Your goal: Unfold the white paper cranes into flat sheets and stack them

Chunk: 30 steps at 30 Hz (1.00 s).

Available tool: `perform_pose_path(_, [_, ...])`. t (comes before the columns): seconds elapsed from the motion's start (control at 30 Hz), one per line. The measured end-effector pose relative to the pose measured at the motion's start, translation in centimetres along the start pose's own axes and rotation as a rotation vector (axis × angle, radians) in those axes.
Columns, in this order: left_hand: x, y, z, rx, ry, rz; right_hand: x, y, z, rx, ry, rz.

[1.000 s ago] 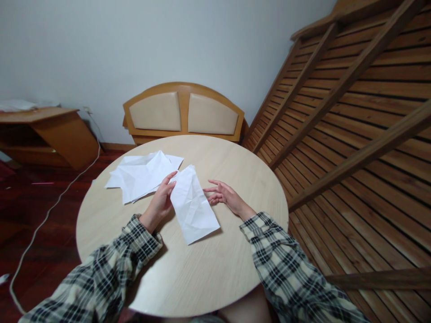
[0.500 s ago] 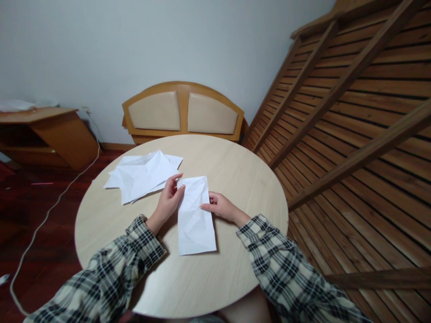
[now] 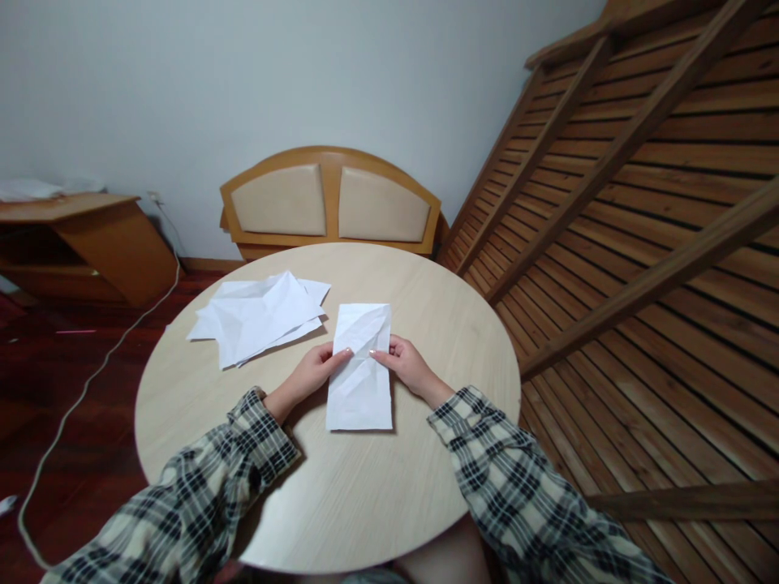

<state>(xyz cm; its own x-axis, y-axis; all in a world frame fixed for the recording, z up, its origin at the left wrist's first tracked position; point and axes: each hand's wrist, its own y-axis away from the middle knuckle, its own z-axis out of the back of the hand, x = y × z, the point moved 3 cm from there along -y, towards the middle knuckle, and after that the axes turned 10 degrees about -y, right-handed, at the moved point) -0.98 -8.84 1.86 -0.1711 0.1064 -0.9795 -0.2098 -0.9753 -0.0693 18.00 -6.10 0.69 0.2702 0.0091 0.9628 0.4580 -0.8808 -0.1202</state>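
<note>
A creased white sheet of paper (image 3: 360, 397), folded into a tall rectangle, is held just above the round table. My left hand (image 3: 313, 369) pinches its left edge, thumb on top and fingers curled behind. On the opposite edge my right hand (image 3: 411, 365) grips it the same way, its thumb lying on the paper near the middle. The fingers under the sheet are hidden. To the left lies a loose pile of creased white papers (image 3: 256, 320), apart from both hands.
The round pale wood table (image 3: 450, 478) fills the middle of the view. Behind it stands a padded wooden headboard (image 3: 332, 195). A slatted wooden frame (image 3: 639, 243) leans at the right. A cable (image 3: 91, 381) runs over the dark floor beside a wooden desk (image 3: 122, 235).
The paper has shifted up and slightly right and now stands straighter. My left hand has moved down its left edge, and my right hand has moved slightly up and right.
</note>
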Motion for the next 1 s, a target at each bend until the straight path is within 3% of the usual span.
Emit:
perform_pose_path(0.17, [0.4,0.1,-0.2,0.034,-0.014,0.025,-0.2,-0.1,0.1,-0.022,0.0,-0.006])
perform_pose_path(0.47, [0.5,-0.1,-0.2,-0.088,-0.125,0.008,-1.2,-0.6,0.4,-0.114,0.042,0.023])
perform_pose_path(0.77, [0.0,0.3,-0.3,0.012,-0.001,0.051,-0.5,-0.3,0.1,-0.123,-0.02,-0.005])
perform_pose_path(0.87, [0.2,0.4,-0.7,0.065,-0.017,0.05,-0.5,-0.2,0.1,-0.153,-0.044,-0.006])
perform_pose_path(1.0, [0.0,0.3,-0.6,0.046,-0.123,-0.019,-0.7,0.0,-0.3,-0.08,-0.004,-0.048])
